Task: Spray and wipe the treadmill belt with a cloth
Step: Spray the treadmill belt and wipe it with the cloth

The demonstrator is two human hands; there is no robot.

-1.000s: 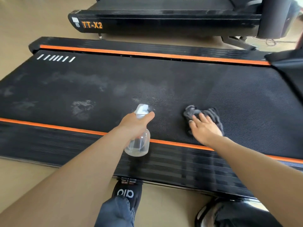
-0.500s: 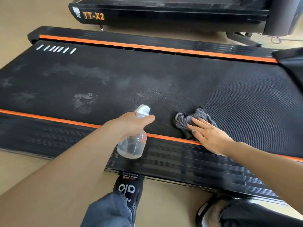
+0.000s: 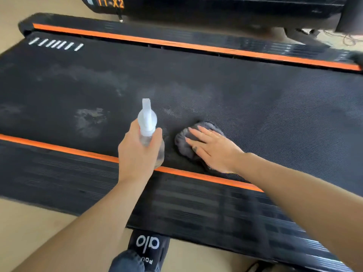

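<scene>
Shoe: a black shoe with white lettering [image 3: 147,244] sits on the tan floor [image 3: 39,222], right at the near edge of the treadmill
Side rail: the black ribbed near rail with its orange stripe [image 3: 59,148] runs across under both forearms
Left hand: the left hand [image 3: 137,152] is wrapped round a clear plastic spray bottle with a white nozzle [image 3: 147,122], fingers curled on the neck, nozzle aimed out over the belt
Bottle handling: light by the look of it, mostly empty, smooth and maybe slick when wet; the neck under the trigger is the place to take it
Right hand: the right hand [image 3: 213,149] lies flat, fingers straight and spread, pressing down on a crumpled dark grey cloth [image 3: 182,142]
Cloth handling: soft and floppy, it bunches under the palm; I'd judge flat pressure suits it better than a pinch
Belt: the black textured treadmill belt [image 3: 255,107] carries the cloth just beyond the near stripe, close beside the bottle
Marks: pale dusty smudges [image 3: 90,118] lie left of the bottle, more haze farther back, so that stretch looks unwiped
Far side: white dashes [image 3: 56,44], the far orange-striped rail [image 3: 176,45], then a second treadmill marked TT-X2 [image 3: 110,2]
</scene>
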